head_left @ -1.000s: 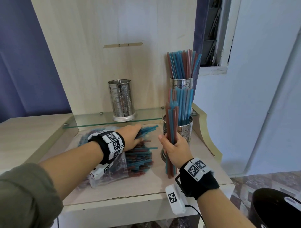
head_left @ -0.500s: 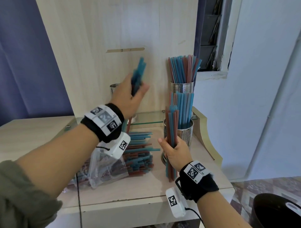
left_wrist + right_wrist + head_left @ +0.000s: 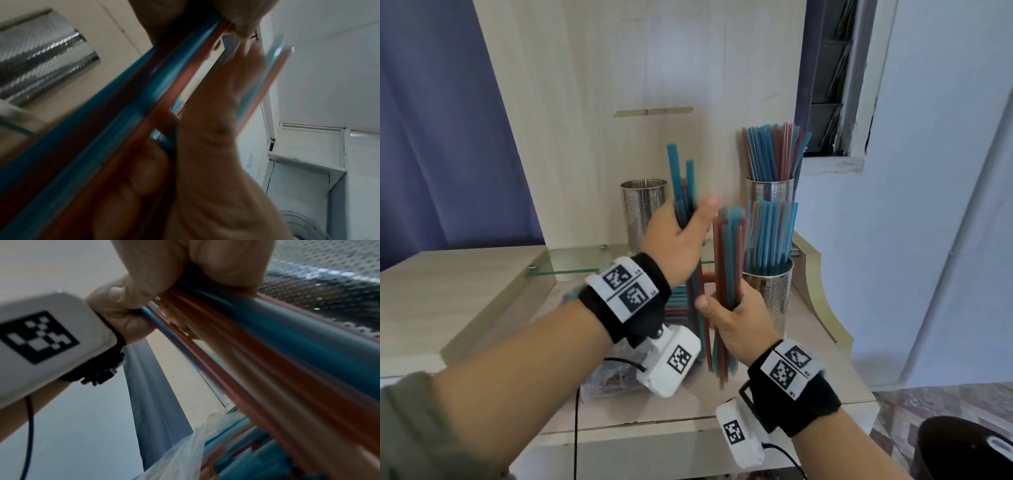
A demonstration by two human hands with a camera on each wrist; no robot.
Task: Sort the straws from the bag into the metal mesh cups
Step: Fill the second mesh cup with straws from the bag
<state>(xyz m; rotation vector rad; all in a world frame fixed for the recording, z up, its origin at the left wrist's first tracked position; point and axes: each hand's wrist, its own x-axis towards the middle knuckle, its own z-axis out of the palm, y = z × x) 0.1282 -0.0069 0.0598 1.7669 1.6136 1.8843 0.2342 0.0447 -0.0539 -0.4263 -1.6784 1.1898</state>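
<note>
Head: straws [image 3: 726, 274] in right hand [image 3: 736, 322] (upright)

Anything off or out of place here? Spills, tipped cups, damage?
Nothing stands out. All three mesh cups stand upright: the empty cup and a filled cup on the glass shelf, another filled cup below. Left hand and right hand each grip a straw bundle.

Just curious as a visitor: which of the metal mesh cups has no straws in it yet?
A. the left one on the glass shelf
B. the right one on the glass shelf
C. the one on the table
A: the left shelf cup shows none, while the right shelf cup and the table cup each hold straws.
</note>
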